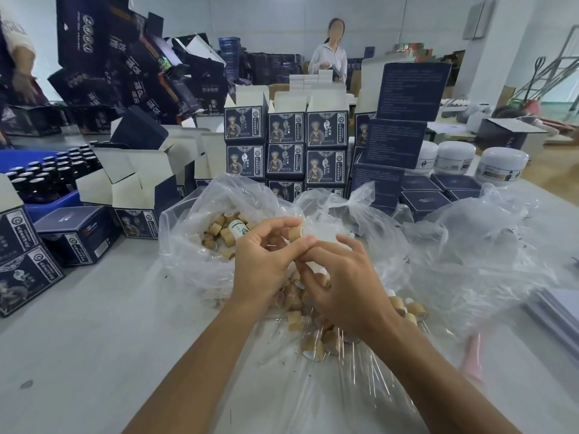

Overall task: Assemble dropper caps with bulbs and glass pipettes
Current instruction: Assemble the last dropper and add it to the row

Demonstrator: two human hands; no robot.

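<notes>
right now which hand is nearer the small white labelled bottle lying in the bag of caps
Left. The left hand lies right beside the bottle, nearly touching it; the right hand sits farther away, to the bottle's right and nearer the camera.

Hidden between the fingers
The right hand (pixel 341 286) covers whatever its fingertips pinch; the thin clear glass pipettes (pixel 360 364) blur into the crinkled plastic sheet (pixel 313 389).

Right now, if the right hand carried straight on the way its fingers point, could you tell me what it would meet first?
The right hand points up and left, so it would most likely meet the left hand, which holds a wooden cap and already seems to touch its fingertips. Depth is hard to judge.
</notes>
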